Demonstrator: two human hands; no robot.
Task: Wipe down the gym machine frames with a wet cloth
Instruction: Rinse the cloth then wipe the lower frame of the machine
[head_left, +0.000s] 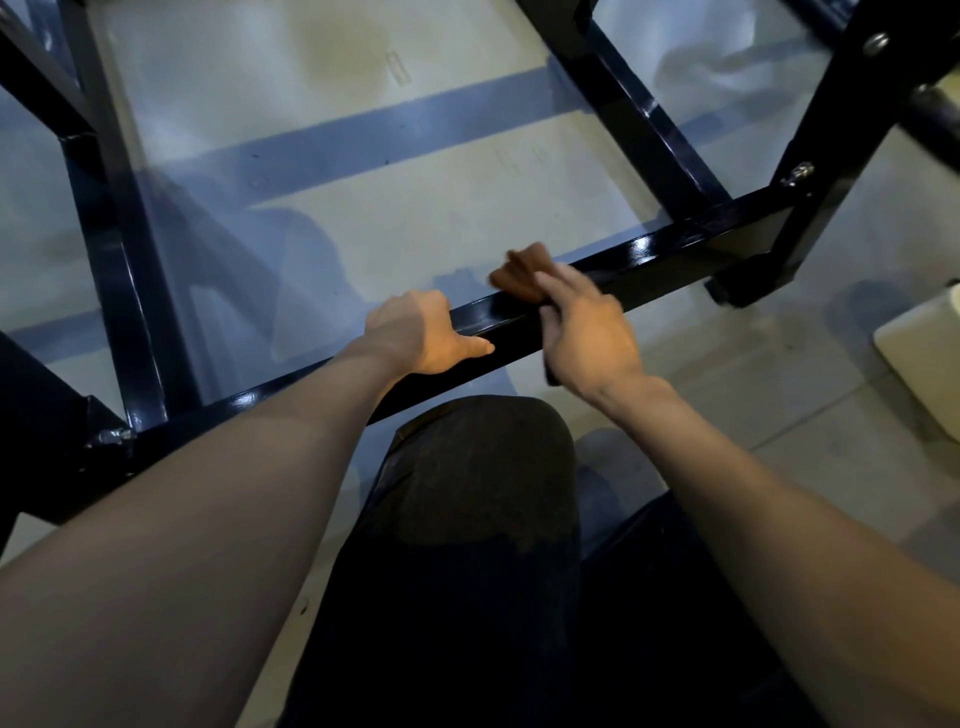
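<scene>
A: From the head view, where is the cloth?

B: The brown, crumpled wet cloth (519, 273) lies on top of the glossy black square-tube steel frame bar (665, 257) that runs across low above the floor. The right hand (592, 332) is over it, blurred; the fingers (558, 283) reach forward onto the cloth, but whether they pinch it or press it flat, I cannot tell.

A: And the left hand (423, 335)?

B: It grips the same bar just beside the right one, fingers curled over the far edge, thumb along the near face, likely bracing.

A: How will the cloth handle?

B: Soft and limp, I judge, light even when damp. Best bunched under the palm and dragged along the bar. The wet paint looks slick, and the bolted joints (797, 174) could snag it.
</scene>
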